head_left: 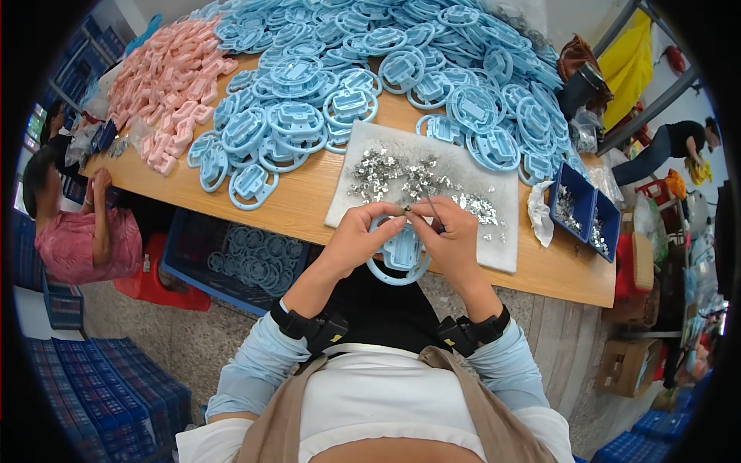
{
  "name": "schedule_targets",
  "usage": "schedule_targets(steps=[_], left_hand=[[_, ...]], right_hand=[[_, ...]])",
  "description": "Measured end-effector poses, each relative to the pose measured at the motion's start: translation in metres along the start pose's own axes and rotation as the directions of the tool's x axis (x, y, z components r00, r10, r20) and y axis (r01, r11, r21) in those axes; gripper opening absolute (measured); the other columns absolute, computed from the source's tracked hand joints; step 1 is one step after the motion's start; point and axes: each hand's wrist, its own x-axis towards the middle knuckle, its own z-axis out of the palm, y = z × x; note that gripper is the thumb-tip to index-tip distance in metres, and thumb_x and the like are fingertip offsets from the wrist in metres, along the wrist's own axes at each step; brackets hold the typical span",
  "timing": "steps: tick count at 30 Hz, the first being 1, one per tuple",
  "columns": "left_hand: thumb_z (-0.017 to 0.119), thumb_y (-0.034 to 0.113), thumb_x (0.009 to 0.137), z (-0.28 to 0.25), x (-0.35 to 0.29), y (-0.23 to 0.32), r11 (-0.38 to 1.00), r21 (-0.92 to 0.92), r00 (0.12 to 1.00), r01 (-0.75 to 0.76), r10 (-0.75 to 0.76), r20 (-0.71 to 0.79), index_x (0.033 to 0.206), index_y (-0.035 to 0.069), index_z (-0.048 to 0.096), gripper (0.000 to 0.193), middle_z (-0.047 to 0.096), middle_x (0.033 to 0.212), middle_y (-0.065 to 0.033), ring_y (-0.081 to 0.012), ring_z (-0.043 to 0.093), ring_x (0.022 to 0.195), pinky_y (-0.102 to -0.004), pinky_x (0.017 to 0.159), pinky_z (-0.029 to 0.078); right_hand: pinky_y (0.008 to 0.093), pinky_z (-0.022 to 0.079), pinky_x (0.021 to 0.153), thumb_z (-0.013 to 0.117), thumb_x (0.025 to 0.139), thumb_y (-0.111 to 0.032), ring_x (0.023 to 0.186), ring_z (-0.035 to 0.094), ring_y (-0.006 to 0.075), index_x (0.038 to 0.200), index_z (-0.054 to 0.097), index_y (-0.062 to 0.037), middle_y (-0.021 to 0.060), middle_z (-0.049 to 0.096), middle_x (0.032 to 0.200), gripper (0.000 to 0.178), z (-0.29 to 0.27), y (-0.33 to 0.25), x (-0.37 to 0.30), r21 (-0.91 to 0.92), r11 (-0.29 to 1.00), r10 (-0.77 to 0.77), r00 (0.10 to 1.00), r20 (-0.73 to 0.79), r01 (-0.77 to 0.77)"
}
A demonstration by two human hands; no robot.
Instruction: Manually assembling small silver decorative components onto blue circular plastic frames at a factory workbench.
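Note:
My left hand (359, 241) is closed on a light-blue plastic ring part (403, 255) with a moulded rectangular centre, held near the table's front edge. Opposite it, my right hand (450, 235) is closed in a pinch. The fingertips of both hands meet over a tiny dark metal piece (407, 209) at the top of the ring. A thin dark sliver (434, 207), perhaps a tool, shows by the right fingers; its kind is unclear. Just beyond my hands, small silvery metal clips (378, 171) lie scattered on a white foam sheet (347, 158).
Blue ring parts (297, 123) and pink plastic parts (174, 69) are heaped on the wooden table (305, 189). Right of the foam stand blue bins (570, 174) of metal pieces and a crumpled white wrapper (539, 212). A crate (181, 258) sits below; a seated person (85, 243) is at left.

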Motion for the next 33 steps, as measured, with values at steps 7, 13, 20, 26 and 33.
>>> schedule_targets(steps=[7,13,20,26,33], left_hand=[[0.056,0.017,0.088,-0.001,0.003,-0.013,0.923,0.233,0.945,-0.306,0.324,-0.043,0.094,0.001,0.062,0.018,0.058,0.073,0.0021,-0.0004,0.049,0.065,-0.0154,0.053,0.040],[0.057,0.016,0.087,0.002,-0.002,-0.006,0.861,0.380,0.921,-0.339,0.385,-0.050,0.091,0.000,0.063,0.018,0.058,0.073,0.0020,-0.0004,0.048,0.066,-0.0154,0.054,0.038],[0.058,0.018,0.086,-0.003,0.002,-0.014,0.991,0.003,0.970,-0.137,0.135,-0.200,0.095,-0.002,0.063,0.022,0.061,0.072,-0.0014,-0.0027,0.052,0.055,-0.0178,0.042,0.041],[0.058,0.018,0.085,-0.009,0.004,-0.017,0.989,-0.039,0.973,-0.139,0.130,-0.191,0.097,-0.003,0.062,0.024,0.061,0.072,-0.0018,-0.0026,0.052,0.053,-0.0174,0.041,0.041],[0.059,0.016,0.085,-0.008,0.000,-0.010,0.991,-0.033,0.970,-0.128,0.118,-0.215,0.097,-0.003,0.062,0.023,0.060,0.070,-0.0023,-0.0030,0.051,0.051,-0.0177,0.040,0.040]], right_hand=[[0.0176,0.035,0.046,0.069,0.073,-0.006,0.052,0.045,0.0019,0.085,0.066,-0.0027,-0.0008,0.062,0.074,0.012,-0.007,0.004,0.002,0.122,0.968,0.189,0.958,0.213,-0.218],[0.0172,0.028,0.046,0.069,0.074,-0.007,0.052,0.038,0.0002,0.086,0.067,-0.0031,-0.0043,0.058,0.072,0.013,-0.012,0.010,0.009,0.164,0.957,0.184,0.935,0.304,-0.241],[0.0190,0.032,0.046,0.071,0.068,-0.005,0.053,0.042,0.0038,0.084,0.069,-0.0060,0.0003,0.056,0.080,0.016,-0.010,0.010,-0.002,0.031,0.998,0.040,0.976,0.214,-0.047],[0.0308,0.045,0.056,0.068,0.069,-0.007,0.065,0.057,0.0222,0.083,0.068,-0.0052,0.0078,0.055,0.077,0.014,-0.002,-0.001,-0.005,-0.119,0.992,-0.023,0.981,0.190,0.047],[0.0321,0.046,0.052,0.066,0.069,-0.006,0.060,0.058,0.0243,0.087,0.066,-0.0069,0.0081,0.055,0.080,0.018,0.008,-0.002,-0.009,-0.253,0.954,-0.119,0.979,0.163,0.158]])
